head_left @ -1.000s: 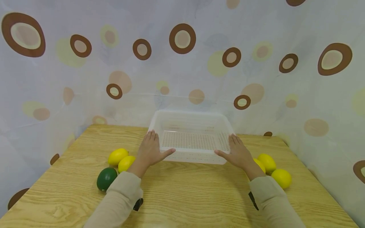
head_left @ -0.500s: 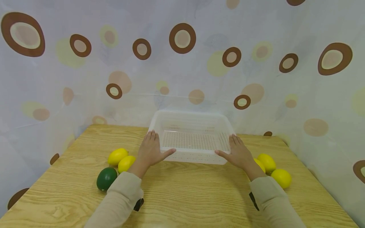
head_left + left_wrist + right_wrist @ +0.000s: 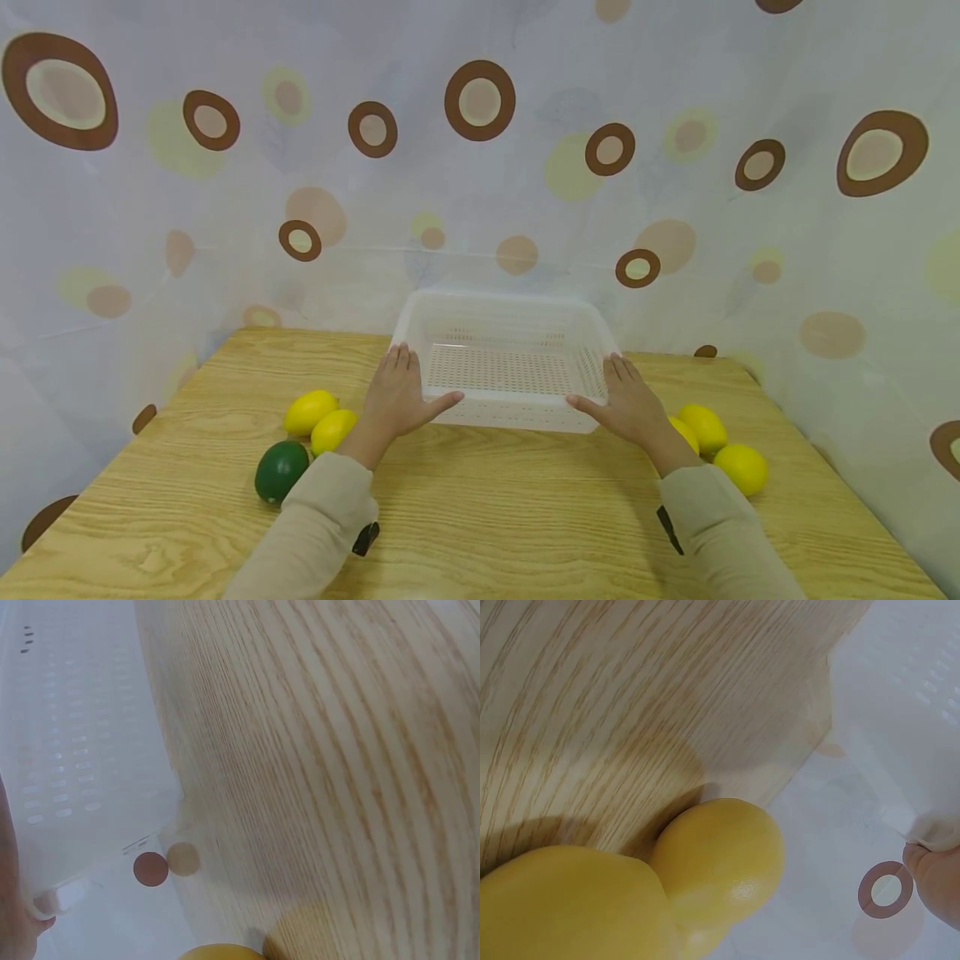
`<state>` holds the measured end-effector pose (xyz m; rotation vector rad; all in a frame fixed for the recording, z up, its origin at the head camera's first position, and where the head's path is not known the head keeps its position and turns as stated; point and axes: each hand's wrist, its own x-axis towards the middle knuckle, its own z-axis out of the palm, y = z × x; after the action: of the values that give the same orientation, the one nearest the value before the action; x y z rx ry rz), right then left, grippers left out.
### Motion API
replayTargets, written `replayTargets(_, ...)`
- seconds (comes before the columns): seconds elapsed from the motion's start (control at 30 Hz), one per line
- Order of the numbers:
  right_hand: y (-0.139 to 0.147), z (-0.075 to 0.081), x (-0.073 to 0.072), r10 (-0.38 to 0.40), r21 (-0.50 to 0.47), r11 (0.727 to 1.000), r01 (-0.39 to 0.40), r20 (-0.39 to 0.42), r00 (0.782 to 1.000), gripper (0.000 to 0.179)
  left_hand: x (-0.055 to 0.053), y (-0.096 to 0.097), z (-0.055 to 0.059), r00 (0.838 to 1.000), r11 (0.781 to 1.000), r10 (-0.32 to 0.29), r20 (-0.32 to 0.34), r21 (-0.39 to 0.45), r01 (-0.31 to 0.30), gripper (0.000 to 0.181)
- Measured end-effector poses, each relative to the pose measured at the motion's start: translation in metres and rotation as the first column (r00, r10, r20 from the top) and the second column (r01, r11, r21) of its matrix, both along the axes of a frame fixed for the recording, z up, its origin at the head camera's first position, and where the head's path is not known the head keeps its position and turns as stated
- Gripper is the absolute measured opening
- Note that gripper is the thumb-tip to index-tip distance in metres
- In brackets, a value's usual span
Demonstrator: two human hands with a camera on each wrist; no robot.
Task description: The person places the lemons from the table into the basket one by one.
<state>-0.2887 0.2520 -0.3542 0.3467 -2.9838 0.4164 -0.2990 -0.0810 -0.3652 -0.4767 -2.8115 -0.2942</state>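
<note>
A white perforated plastic basket [image 3: 510, 412] with nothing in it stands at the far middle of the table. My left hand [image 3: 395, 398] grips its near left corner, thumb along the front rim and fingers along the side. At the near right corner my right hand [image 3: 626, 404] holds the rim in the same way. In the left wrist view a fingertip shows curled under the rim of the basket [image 3: 82, 750]. The right wrist view shows my fingers [image 3: 937, 881] bent at the rim too.
Left of the basket lie two lemons [image 3: 311, 412] and a dark green oval fruit [image 3: 281, 472], close by my left forearm. Several lemons [image 3: 703, 428] sit beside my right wrist. A patterned curtain [image 3: 480, 200] hangs behind the wooden table [image 3: 487, 517].
</note>
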Motion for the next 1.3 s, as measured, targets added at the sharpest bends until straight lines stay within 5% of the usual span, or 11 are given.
replayTargets(1.3,0.0021,-0.0019,0.0089,0.001,0.010,1.000,-0.001,-0.020,1.000,0.100,0.0090,0.0012,-0.0008,1.000,1.000,-0.003,-0.027,0.005,0.003,0.099)
